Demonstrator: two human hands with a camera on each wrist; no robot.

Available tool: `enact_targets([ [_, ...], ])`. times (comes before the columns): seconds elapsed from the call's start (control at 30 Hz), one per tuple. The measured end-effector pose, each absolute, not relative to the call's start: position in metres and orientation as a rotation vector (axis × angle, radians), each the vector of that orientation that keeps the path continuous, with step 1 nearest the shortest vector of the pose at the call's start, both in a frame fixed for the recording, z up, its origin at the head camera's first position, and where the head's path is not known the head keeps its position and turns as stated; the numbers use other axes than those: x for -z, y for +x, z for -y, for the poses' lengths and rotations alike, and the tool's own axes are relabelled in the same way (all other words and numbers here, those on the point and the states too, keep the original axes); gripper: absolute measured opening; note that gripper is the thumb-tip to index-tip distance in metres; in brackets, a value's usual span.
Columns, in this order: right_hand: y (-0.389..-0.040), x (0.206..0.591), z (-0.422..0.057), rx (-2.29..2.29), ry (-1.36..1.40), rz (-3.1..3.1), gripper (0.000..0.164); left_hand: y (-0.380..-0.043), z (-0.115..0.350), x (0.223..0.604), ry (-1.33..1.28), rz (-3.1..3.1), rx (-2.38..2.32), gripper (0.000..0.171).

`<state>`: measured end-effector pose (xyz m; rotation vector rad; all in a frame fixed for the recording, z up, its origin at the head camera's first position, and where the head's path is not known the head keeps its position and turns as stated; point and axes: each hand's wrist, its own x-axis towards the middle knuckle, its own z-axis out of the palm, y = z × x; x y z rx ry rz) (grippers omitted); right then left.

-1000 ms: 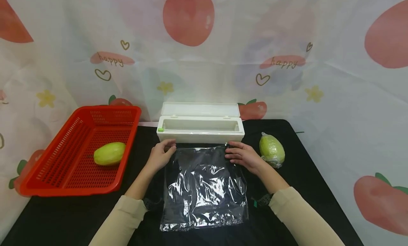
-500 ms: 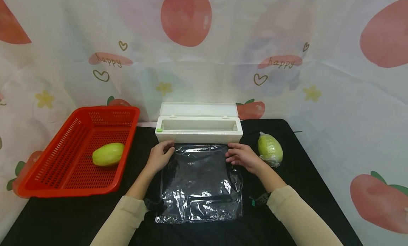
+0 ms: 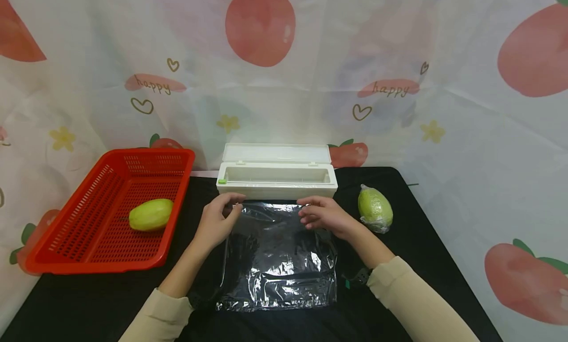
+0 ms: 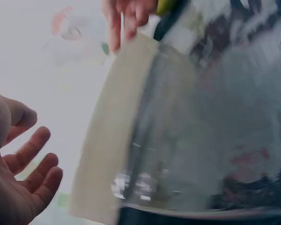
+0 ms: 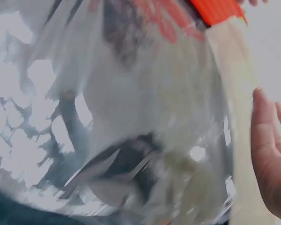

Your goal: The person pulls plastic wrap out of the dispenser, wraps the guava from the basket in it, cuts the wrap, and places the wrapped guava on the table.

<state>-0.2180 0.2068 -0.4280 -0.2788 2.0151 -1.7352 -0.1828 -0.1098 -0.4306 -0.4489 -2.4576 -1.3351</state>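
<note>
A clear sheet of plastic wrap (image 3: 279,263) lies on the black cloth, shiny and wrinkled toward its near edge. Behind its far edge stands a white wrap dispenser box (image 3: 277,189), its lid raised and a green piece at its left end. My left hand (image 3: 218,220) is at the sheet's far left corner; its fingers are loosely bent and hold nothing in the left wrist view. Over the far edge, right of the middle, hovers my right hand (image 3: 326,216), fingers extended. The right wrist view shows that hand (image 5: 271,164) beside the box, apart from the sheet.
On the left sits a red plastic basket (image 3: 106,253) with an oval yellow-green fruit (image 3: 151,215) inside. A similar fruit (image 3: 375,209), covered in clear film, rests on the right. A printed curtain (image 3: 284,105) hangs behind the black-covered table (image 3: 417,263).
The sheet has become flatter across its middle, and its near edge has drawn back slightly. My right hand has shifted left along the far edge; my left forearm has moved a little left.
</note>
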Motion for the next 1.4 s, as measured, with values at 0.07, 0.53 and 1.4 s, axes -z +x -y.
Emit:
enact_targets([
  [0.07,-0.218,0.419,-0.196,1.708,-0.333,-2.035,0.045,-0.173,0.113,0.418,-0.501,2.443,1.292,0.025],
  [0.53,-0.226,0.385,-0.098,1.454,-0.767,-2.172,0.042,-0.134,0.192,0.37,-0.356,2.443,1.032,0.034],
  [1.4,-0.209,0.389,0.063,0.878,-1.327,-2.762,0.053,-0.145,0.305,0.401,-0.198,2.85,0.813,0.058],
])
